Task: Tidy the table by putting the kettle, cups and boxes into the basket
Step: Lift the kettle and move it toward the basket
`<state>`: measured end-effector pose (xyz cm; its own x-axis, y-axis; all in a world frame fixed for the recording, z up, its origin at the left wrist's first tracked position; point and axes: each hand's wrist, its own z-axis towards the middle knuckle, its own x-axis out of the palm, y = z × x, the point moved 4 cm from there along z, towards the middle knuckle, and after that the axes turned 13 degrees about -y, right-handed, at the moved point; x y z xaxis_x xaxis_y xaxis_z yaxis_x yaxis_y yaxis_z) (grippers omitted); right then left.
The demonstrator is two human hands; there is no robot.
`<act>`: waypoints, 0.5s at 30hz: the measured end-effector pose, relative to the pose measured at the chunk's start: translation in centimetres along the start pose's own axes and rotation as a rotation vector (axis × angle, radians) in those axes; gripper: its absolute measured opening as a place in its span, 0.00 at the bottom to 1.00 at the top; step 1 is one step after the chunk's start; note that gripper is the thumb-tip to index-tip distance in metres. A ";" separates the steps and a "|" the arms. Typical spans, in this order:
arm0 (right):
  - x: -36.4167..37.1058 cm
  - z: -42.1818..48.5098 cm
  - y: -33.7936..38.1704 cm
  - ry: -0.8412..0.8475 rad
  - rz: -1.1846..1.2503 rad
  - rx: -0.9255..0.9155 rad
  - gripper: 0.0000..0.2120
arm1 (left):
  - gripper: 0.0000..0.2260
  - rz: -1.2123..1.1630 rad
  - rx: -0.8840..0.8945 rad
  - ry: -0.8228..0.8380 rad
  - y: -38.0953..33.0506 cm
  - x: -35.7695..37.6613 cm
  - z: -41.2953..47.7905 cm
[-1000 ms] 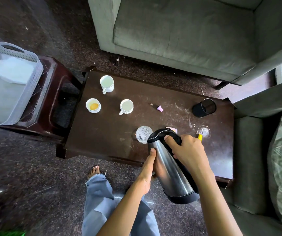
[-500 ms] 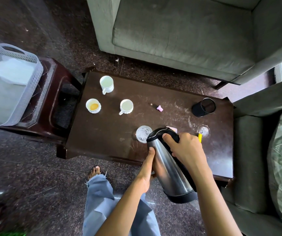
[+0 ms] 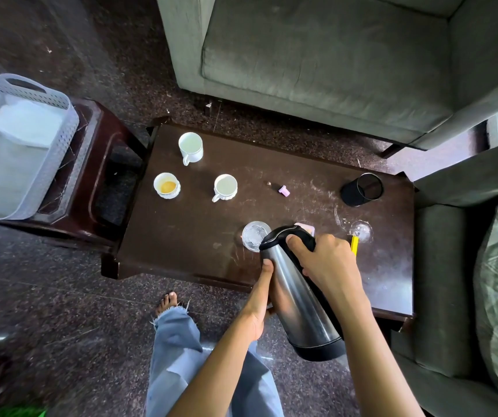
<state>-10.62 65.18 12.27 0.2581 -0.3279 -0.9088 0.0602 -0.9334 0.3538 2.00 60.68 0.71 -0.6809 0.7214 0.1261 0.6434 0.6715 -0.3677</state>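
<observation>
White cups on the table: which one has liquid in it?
The handleless cup nearest the basket holds orange liquid; the two handled cups look empty.

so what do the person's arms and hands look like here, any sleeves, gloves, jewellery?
Both forearms are bare right to the bottom edge of the frame; no sleeves show. The left hand and right hand have no gloves, and no rings, watch or bracelets are visible. The only clothing in view is light blue jeans with a frayed hem.
</observation>
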 end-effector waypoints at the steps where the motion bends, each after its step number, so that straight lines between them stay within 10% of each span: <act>1: 0.1 0.0 0.0 -0.003 0.001 -0.003 0.25 | 0.37 0.000 -0.004 -0.002 0.0 0.0 0.1; 15: 0.6 -0.3 -1.2 -0.020 0.088 0.036 0.25 | 0.24 0.085 0.015 0.013 0.1 -0.2 1.3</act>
<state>-10.29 66.16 11.34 0.2417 -0.4109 -0.8791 0.0033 -0.9056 0.4242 1.78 60.39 -0.57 -0.6195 0.7778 0.1056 0.6933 0.6053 -0.3911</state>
